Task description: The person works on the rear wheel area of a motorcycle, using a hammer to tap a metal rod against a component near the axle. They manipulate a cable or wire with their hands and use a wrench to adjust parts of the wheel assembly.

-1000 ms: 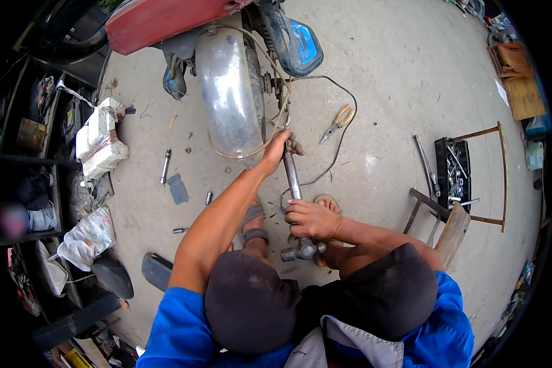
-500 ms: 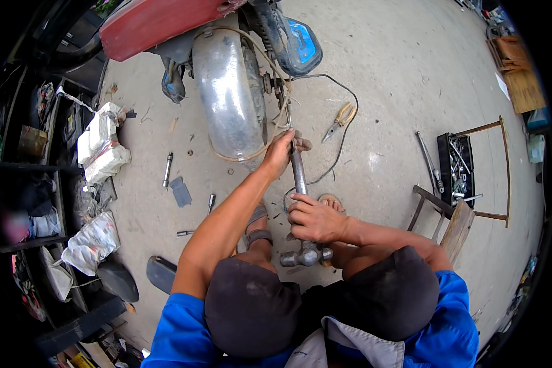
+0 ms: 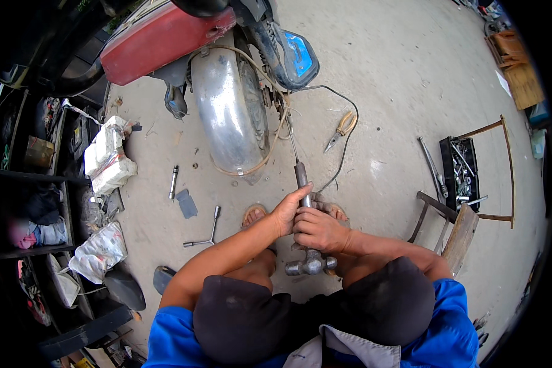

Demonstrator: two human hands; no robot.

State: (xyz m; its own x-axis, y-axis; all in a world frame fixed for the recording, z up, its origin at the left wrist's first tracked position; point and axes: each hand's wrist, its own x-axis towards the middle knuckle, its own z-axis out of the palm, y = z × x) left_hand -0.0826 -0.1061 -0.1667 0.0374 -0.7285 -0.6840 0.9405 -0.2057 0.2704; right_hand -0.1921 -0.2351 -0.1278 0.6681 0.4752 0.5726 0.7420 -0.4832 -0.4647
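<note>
Between my knees is a ball-peen hammer (image 3: 313,264), its head close to me and its metal handle pointing away toward the scooter. My left hand (image 3: 290,211) wraps the handle from the left, about midway. Just below it, nearer the hammer head, my right hand (image 3: 320,230) is closed round the same handle. A thin rod or cable (image 3: 293,142) runs from beside the wheel hub to the handle's far end; whether they are joined, I cannot tell. Ahead stands the scooter's wheel under a dented silver fender (image 3: 227,110), with a tan cord (image 3: 265,162) looped about it.
Yellow-handled pliers (image 3: 341,131) lie right of the wheel beside a black cable (image 3: 357,110). A socket bar (image 3: 174,182) and a T-shaped wrench (image 3: 213,228) rest on the floor at left. To the right are a tool box (image 3: 462,175) and a wooden stool (image 3: 460,239). Cluttered shelves (image 3: 37,178) line the left.
My left hand has drawn back along the hammer handle toward me, beside my right hand. The handle's far end and the thin rod now show. My right hand still grips the handle.
</note>
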